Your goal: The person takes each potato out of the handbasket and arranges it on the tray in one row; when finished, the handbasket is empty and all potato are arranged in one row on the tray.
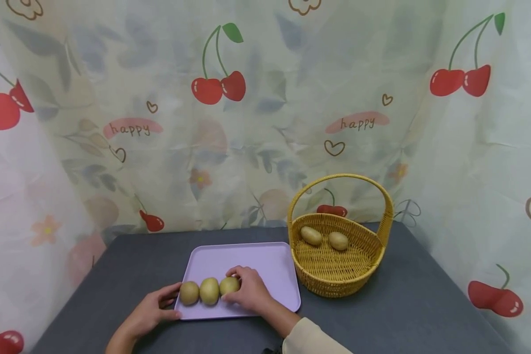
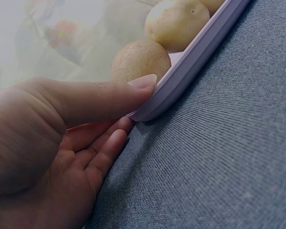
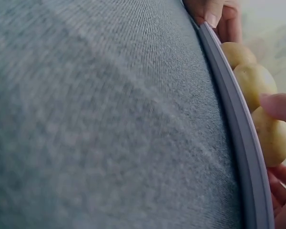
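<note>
My right hand [image 1: 251,290] grips a smooth, rounded, yellow-tan potato [image 1: 229,286], thumb on the near side and fingers curled round the far side. This potato is in the front part of a shallow lilac tray [image 1: 256,258] with rounded corners and a raised rim, at the right end of a short row. My left hand [image 1: 147,312] holds the tray's front left corner: in the left wrist view my thumb lies along the rim and my fingertips sit low against the outer edge.

Between my hands, an upright oval, pale yellow potato [image 1: 209,291] stands in the middle of the row, close beside the one I grip. A rounder, browner potato [image 1: 189,293] forms the left end, near the tray's left side and just beside my left fingers.

A cream sleeve [image 1: 311,337] covers my right forearm. Just beyond the tray's right edge stands a golden-brown woven basket [image 1: 332,290] with a tall arched handle. Inside it, toward the back, lie an oblong tan potato [image 1: 311,236] on the left and a shorter oval potato [image 1: 338,241] on the right, slightly apart.

Tray and basket rest on a dark blue-grey cloth-covered table [image 1: 380,324]. Behind it hangs a pale curtain [image 1: 265,123] printed with red cherries, leaves, hearts and the word "happy".
</note>
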Motion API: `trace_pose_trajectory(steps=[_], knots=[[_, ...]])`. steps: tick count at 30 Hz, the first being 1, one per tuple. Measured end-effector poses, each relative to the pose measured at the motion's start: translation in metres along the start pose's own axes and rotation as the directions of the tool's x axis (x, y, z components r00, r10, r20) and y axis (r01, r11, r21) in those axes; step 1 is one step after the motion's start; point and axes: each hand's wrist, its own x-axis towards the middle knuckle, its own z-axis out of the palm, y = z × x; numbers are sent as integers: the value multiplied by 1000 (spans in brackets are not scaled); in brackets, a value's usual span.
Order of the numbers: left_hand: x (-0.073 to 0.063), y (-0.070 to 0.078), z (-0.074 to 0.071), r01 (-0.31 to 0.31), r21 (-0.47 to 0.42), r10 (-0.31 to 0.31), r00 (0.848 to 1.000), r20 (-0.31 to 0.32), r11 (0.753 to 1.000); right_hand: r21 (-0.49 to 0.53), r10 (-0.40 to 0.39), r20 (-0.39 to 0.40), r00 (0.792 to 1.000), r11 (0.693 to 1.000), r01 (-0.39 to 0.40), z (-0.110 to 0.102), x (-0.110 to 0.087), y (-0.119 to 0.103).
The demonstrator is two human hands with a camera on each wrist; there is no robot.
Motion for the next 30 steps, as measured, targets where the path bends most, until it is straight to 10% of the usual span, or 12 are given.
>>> trace_pose_trajectory(steps=[30], knots=[[0,-1,1,2,8,-2,1000,0,1000,-107,-69,174,982,990,88,-16,-2,-3]])
